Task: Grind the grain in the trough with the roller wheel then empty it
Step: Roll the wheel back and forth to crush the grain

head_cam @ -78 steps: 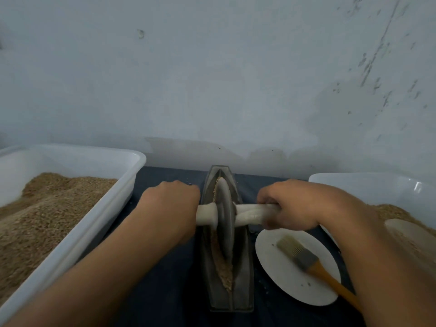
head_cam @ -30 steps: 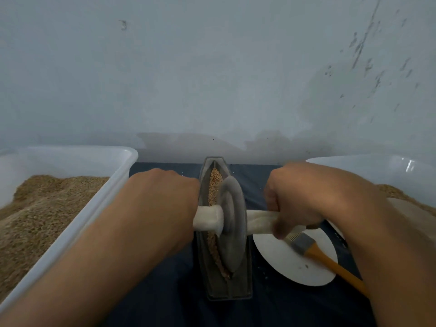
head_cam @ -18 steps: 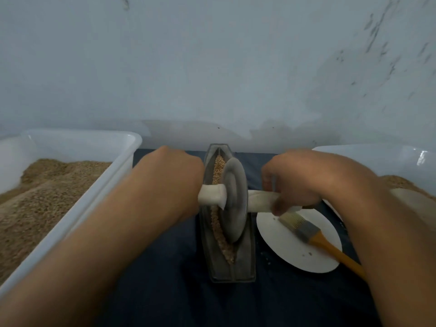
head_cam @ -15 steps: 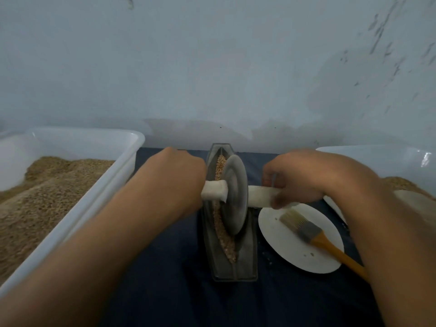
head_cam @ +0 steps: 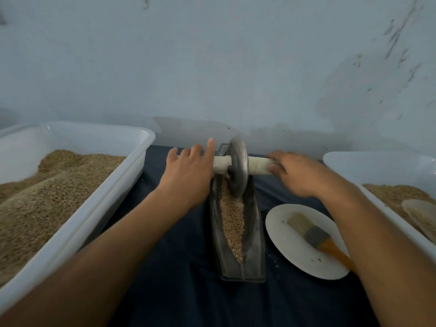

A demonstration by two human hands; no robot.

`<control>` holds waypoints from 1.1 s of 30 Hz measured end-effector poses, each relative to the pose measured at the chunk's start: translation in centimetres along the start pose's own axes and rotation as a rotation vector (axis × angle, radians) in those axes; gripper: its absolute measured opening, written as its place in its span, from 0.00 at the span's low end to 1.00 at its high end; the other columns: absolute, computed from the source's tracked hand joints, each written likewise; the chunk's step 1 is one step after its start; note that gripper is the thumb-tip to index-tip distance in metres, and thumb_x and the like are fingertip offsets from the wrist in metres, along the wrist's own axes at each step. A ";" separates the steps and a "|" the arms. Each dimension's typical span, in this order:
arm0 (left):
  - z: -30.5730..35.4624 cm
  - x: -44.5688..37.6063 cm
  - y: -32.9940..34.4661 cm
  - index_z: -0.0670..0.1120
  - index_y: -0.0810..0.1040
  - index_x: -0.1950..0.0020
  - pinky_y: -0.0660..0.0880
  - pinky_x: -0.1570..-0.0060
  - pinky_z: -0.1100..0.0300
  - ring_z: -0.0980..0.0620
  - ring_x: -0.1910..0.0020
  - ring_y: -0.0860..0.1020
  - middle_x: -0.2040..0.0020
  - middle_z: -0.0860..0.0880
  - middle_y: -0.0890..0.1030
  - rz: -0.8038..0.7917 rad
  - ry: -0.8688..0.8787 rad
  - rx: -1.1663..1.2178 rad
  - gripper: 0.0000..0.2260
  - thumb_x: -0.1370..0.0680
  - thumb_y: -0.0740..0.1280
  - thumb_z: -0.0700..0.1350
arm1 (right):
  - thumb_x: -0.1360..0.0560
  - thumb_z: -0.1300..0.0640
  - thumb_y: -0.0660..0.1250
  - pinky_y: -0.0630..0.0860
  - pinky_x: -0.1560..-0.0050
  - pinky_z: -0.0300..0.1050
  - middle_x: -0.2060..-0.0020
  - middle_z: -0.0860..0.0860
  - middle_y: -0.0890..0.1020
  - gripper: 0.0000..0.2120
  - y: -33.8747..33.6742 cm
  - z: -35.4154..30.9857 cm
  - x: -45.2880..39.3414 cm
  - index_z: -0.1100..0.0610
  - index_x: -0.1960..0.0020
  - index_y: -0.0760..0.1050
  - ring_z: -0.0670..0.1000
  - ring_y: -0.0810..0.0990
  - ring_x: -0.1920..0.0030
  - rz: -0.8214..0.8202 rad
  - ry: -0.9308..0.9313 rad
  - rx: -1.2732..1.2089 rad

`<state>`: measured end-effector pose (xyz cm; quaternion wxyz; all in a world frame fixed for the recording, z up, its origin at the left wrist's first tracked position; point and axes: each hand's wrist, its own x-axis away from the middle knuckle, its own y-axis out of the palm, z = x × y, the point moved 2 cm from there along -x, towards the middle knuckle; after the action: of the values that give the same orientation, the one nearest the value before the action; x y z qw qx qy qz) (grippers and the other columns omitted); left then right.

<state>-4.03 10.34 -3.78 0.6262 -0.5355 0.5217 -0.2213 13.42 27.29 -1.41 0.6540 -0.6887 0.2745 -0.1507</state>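
Head | left hand (head_cam: 188, 175) flat on roller wheel (head_cam: 237, 167) | right hand (head_cam: 295, 172) likewise

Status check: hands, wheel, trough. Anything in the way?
Both hands, left hand and right hand, open, pressing the axle. Roller wheel at the trough's far end, grain still inside. Nothing blocking.

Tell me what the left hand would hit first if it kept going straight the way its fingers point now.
The left hand lies on the roller handle, fingers straight and pointing away from the person. Ahead lies a short strip of dark cloth, then probably the wall, though depth is hard to judge.
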 end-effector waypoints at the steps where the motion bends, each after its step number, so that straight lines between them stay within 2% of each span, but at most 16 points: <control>1: -0.1 -0.1 -0.1 0.45 0.45 0.21 0.63 0.32 0.45 0.43 0.33 0.69 0.28 0.44 0.66 0.055 0.017 0.044 0.35 0.20 0.61 0.54 | 0.16 0.46 0.56 0.75 0.47 0.53 0.40 0.55 0.79 0.18 0.2 0.2 -0.1 0.49 0.29 0.68 0.57 0.78 0.44 0.015 0.005 0.000; 4: -0.4 -0.3 -0.3 0.46 0.55 0.23 0.62 0.33 0.49 0.42 0.34 0.69 0.29 0.43 0.65 0.157 0.052 0.135 0.30 0.20 0.62 0.55 | 0.16 0.46 0.55 0.72 0.52 0.50 0.41 0.56 0.79 0.18 0.6 0.5 -0.2 0.50 0.29 0.69 0.58 0.78 0.46 0.053 0.013 -0.013; 6: -0.8 -0.4 -0.1 0.48 0.65 0.28 0.63 0.34 0.49 0.43 0.37 0.71 0.32 0.44 0.68 0.172 0.055 0.166 0.23 0.21 0.63 0.54 | 0.16 0.47 0.56 0.70 0.53 0.48 0.41 0.55 0.79 0.17 0.5 0.6 -0.4 0.50 0.30 0.70 0.57 0.78 0.45 0.061 0.004 -0.043; 8: -1.1 -0.4 0.2 0.51 0.68 0.33 0.65 0.37 0.51 0.45 0.41 0.72 0.37 0.46 0.72 0.144 0.042 0.137 0.18 0.20 0.61 0.56 | 0.18 0.46 0.58 0.71 0.51 0.48 0.40 0.52 0.79 0.18 0.2 0.5 -0.4 0.48 0.30 0.70 0.56 0.77 0.44 0.050 -0.018 -0.091; 10: -1.3 -0.3 0.4 0.53 0.67 0.35 0.68 0.42 0.51 0.46 0.44 0.74 0.42 0.48 0.76 0.097 0.015 0.098 0.16 0.19 0.57 0.58 | 0.21 0.43 0.63 0.71 0.51 0.48 0.43 0.49 0.78 0.20 0.0 0.3 -0.1 0.47 0.30 0.70 0.53 0.77 0.45 0.055 -0.060 -0.101; 12: -1.4 -0.3 0.5 0.54 0.67 0.36 0.69 0.44 0.49 0.46 0.43 0.75 0.43 0.48 0.77 0.064 -0.017 0.087 0.16 0.19 0.56 0.59 | 0.22 0.44 0.67 0.72 0.50 0.49 0.46 0.48 0.77 0.20 0.0 0.1 0.1 0.46 0.32 0.71 0.52 0.76 0.46 0.090 -0.096 -0.082; 16: -1.6 -0.4 0.4 0.55 0.67 0.36 0.70 0.45 0.48 0.47 0.43 0.73 0.43 0.50 0.76 0.064 -0.036 0.147 0.15 0.20 0.59 0.59 | 0.22 0.47 0.69 0.75 0.48 0.52 0.50 0.47 0.76 0.17 0.0 0.3 -0.1 0.45 0.35 0.74 0.51 0.75 0.48 0.156 -0.106 -0.112; 19: -1.5 -0.5 0.3 0.55 0.68 0.38 0.69 0.47 0.50 0.48 0.47 0.72 0.47 0.52 0.75 0.136 -0.051 0.199 0.14 0.21 0.62 0.58 | 0.25 0.49 0.72 0.73 0.50 0.51 0.49 0.48 0.77 0.17 0.0 0.5 -0.3 0.46 0.38 0.74 0.51 0.74 0.47 0.267 -0.107 -0.119; 24: -1.2 -0.3 -0.1 0.54 0.72 0.43 0.71 0.53 0.49 0.48 0.51 0.71 0.50 0.51 0.73 0.323 -0.078 0.209 0.14 0.25 0.71 0.52 | 0.28 0.54 0.75 0.66 0.60 0.46 0.50 0.50 0.75 0.16 0.5 -0.4 -0.5 0.49 0.44 0.73 0.51 0.70 0.50 0.507 -0.072 -0.054; 27: -1.1 0.0 0.5 0.51 0.73 0.45 0.71 0.58 0.50 0.48 0.54 0.70 0.51 0.50 0.72 0.368 -0.085 0.251 0.14 0.27 0.73 0.48 | 0.29 0.59 0.76 0.71 0.60 0.50 0.51 0.53 0.74 0.16 1.2 -1.1 -0.3 0.54 0.46 0.74 0.53 0.69 0.52 0.595 -0.056 -0.082; 30: -1.0 0.4 1.2 0.48 0.74 0.47 0.72 0.59 0.51 0.48 0.56 0.70 0.53 0.50 0.71 0.378 -0.046 0.317 0.13 0.28 0.74 0.45 | 0.29 0.60 0.76 0.74 0.59 0.56 0.52 0.55 0.73 0.15 1.9 -1.3 -0.2 0.55 0.48 0.72 0.56 0.71 0.52 0.583 -0.029 -0.079; 33: -1.2 0.1 1.0 0.47 0.74 0.49 0.67 0.61 0.55 0.49 0.59 0.70 0.55 0.50 0.70 0.365 -0.020 0.342 0.12 0.28 0.74 0.43 | 0.31 0.58 0.77 0.67 0.65 0.47 0.55 0.51 0.71 0.16 1.7 -0.8 -0.7 0.53 0.50 0.71 0.53 0.70 0.57 0.502 0.010 -0.113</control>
<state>-5.35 10.03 -4.56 0.7425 -0.3209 0.5585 -0.1840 12.14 27.03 -2.87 0.6300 -0.6338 0.4479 0.0287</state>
